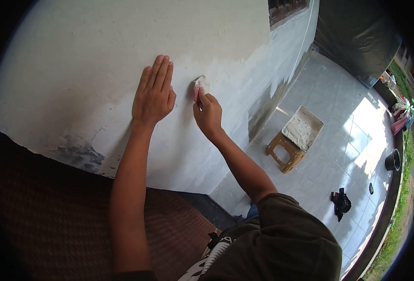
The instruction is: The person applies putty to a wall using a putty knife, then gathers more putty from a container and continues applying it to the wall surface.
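Observation:
My left hand (153,96) lies flat against the white wall (207,35), its fingers stretched upward and holding nothing. To the right of it, my right hand (209,114) grips a putty knife (201,85) with a pinkish-red part showing at the fingers. White paste coats the blade, which is at the wall surface. Part of the handle is hidden inside my fist. Around both hands the wall is pale and smeared, with dark, peeling patches (83,152) low on the left.
A tray of white paste (304,129) rests on a brown plastic stool (285,152) at the right. Farther off on the tiled floor are a black cloth-like item (341,204) and a dark bucket (392,160). A brown woven surface (52,206) lies below the wall at left.

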`<state>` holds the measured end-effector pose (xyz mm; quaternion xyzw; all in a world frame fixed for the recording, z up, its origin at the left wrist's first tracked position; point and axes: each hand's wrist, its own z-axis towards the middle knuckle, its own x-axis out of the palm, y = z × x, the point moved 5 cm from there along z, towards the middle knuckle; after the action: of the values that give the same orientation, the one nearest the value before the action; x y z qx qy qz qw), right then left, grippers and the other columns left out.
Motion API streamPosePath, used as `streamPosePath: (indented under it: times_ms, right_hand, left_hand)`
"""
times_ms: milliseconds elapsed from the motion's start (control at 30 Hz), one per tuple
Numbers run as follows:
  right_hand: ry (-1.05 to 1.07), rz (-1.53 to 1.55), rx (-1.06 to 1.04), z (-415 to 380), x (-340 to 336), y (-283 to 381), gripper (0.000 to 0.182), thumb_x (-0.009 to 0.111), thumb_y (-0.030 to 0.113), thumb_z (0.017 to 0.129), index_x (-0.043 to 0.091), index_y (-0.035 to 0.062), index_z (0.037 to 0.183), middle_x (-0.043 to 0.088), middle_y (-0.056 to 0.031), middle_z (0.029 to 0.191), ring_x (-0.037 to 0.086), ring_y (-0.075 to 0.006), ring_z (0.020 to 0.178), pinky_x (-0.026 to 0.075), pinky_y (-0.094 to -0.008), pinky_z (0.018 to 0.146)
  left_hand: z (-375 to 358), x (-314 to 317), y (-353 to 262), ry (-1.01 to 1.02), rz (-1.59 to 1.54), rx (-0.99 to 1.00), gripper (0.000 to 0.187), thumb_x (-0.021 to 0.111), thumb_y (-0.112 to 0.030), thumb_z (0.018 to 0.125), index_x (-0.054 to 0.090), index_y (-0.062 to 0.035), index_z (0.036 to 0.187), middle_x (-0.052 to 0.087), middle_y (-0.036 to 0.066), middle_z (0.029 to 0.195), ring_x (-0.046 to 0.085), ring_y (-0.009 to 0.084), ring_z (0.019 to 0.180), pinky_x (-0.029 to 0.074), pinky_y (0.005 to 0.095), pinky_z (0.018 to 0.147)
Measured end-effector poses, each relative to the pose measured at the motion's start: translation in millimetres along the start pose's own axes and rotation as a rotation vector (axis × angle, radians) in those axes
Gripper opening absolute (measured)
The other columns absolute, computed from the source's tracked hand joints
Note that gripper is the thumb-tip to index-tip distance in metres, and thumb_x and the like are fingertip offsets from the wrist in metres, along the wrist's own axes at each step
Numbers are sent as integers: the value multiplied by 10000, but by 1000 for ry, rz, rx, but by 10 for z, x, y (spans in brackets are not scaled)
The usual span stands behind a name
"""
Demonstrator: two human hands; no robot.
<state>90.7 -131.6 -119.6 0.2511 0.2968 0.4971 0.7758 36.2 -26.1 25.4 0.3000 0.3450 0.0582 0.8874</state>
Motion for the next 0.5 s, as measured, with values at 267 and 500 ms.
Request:
streamPosePath:
  times_ms: [267, 500]
  right_hand:
    - [-397, 54, -165, 803, -438, 98, 429, 669, -65, 780, 660, -24, 1207, 571, -93, 749, 572, -221, 711, 478, -343, 578]
    - [-132, 0, -28, 450, -19, 86, 438, 664, -53, 769, 630, -64, 1205, 609, -123, 788, 604, -265, 725, 499, -364, 613]
  left_hand:
    - [-17, 36, 1, 24, 24, -1, 609, 475, -161, 898, 399, -17, 1485, 357, 90, 1588, 285, 198, 1493, 187, 410, 1237]
    - [-4, 18, 2, 2, 26, -5, 611, 476, -163, 894, 401, -5, 1480, 358, 95, 1586, 281, 197, 1494, 183, 410, 1238]
